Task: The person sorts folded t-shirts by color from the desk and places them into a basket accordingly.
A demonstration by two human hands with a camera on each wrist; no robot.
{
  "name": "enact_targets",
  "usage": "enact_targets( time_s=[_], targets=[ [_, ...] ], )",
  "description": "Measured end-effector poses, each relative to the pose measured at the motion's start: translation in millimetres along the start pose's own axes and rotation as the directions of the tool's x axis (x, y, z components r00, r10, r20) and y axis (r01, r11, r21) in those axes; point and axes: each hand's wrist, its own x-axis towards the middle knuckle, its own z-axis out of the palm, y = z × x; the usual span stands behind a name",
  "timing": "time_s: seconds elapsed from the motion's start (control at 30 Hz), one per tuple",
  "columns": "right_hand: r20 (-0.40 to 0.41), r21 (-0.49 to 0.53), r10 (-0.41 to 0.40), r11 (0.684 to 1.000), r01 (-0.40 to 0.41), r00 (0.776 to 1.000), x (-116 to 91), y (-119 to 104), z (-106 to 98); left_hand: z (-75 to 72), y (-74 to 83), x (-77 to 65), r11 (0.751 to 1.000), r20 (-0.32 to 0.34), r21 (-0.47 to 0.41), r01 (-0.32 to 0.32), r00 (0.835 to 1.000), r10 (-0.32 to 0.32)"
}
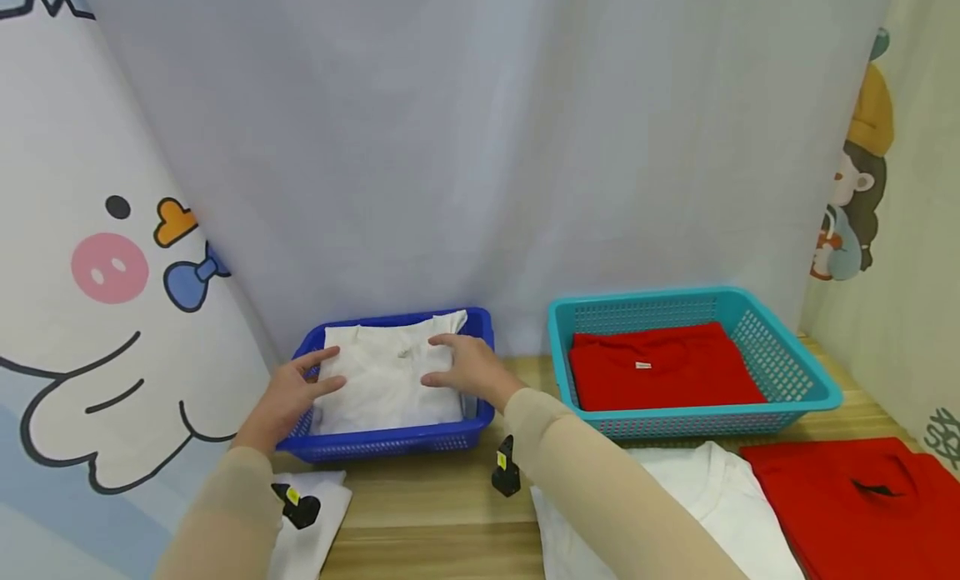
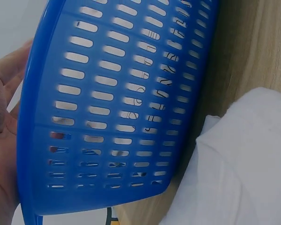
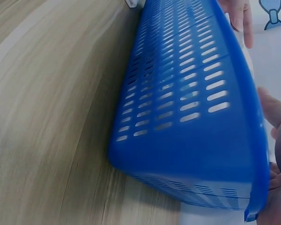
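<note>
my left hand (image 1: 288,394) and right hand (image 1: 468,369) lie on the folded white shirt (image 1: 390,378) in the blue basket (image 1: 390,440), left of centre in the frame, fingers spread flat and pressing rather than pinching. i judge this shirt is all but settled. the teal basket (image 1: 795,355) at right already holds a folded red shirt (image 1: 663,367). still left on the surface (image 1: 420,513), along the bottom edge: a white shirt (image 1: 675,497) and a red one (image 1: 862,501), unfolded.

Red shirt (image 1: 862,501) and white shirt (image 1: 675,513) cut off by bottom edge; blue basket (image 2: 107,117) hides left hand's fingers.
</note>
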Motion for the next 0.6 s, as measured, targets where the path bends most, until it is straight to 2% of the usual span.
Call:
enact_targets(
  time_s=[0.13, 0.27, 0.4, 0.5, 0.6],
  targets=[
    [0.02, 0.001, 0.012, 1.0, -0.012, 1.0, -3, -2, 0, 0.2, -0.1, -1.2, 1.0, 0.004, -0.009, 0.0, 1.0, 0.0],
    [0.032, -0.034, -0.017, 0.999, 0.018, 0.999, -5, -1, 3, -1.8, -1.2, -5.5, 1.0, 0.002, 0.004, 0.002, 1.0, -0.002],
    [0.044, -0.109, -0.055, 0.992, 0.059, 0.998, -9, -1, 1, -4.5, 5.5, -11.5, 0.993, -0.002, 0.118, 0.004, 1.0, -0.003],
    [0.047, -0.171, -0.09, 0.98, 0.097, 0.995, -16, 0, -7, -5.2, 15.7, -17.7, 0.977, 0.006, 0.211, -0.021, 1.0, 0.02],
    [0.04, -0.21, -0.129, 0.968, 0.135, 0.991, -27, 1, -18, -4.0, 29.2, -25.7, 0.963, 0.019, 0.264, -0.061, 0.998, 0.058]
  ],
)
